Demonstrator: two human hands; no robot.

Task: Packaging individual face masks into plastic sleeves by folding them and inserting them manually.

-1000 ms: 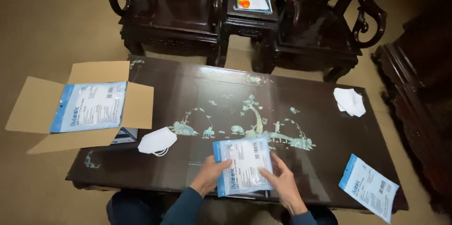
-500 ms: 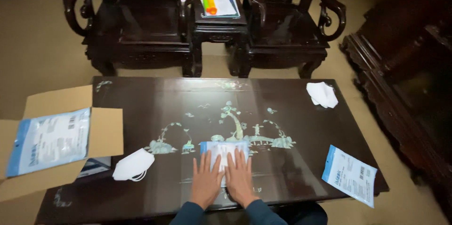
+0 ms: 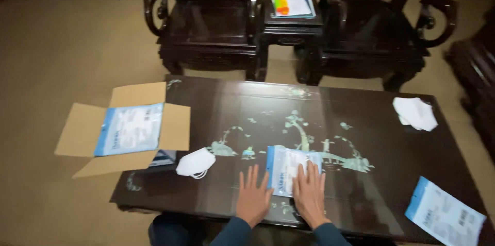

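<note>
A flat white-and-blue mask packet [image 3: 286,166] lies on the dark inlaid table [image 3: 361,117] near its front edge. My left hand [image 3: 253,197] rests flat on the table, fingers spread, its fingertips at the packet's left edge. My right hand [image 3: 309,192] lies flat over the packet's right part, pressing it down. A loose white face mask [image 3: 195,162] sits to the left of my hands.
An open cardboard box [image 3: 82,132] with a same packet [image 3: 129,129] on top stands at the table's left end. Folded white masks [image 3: 415,113] lie far right, another packet [image 3: 444,217] at the front right corner. Dark wooden chairs [image 3: 211,24] stand behind.
I have set the packet down from my hands onto the table and laid both palms flat, and they have slid apart, the left one to the packet's edge. The view has shifted.
</note>
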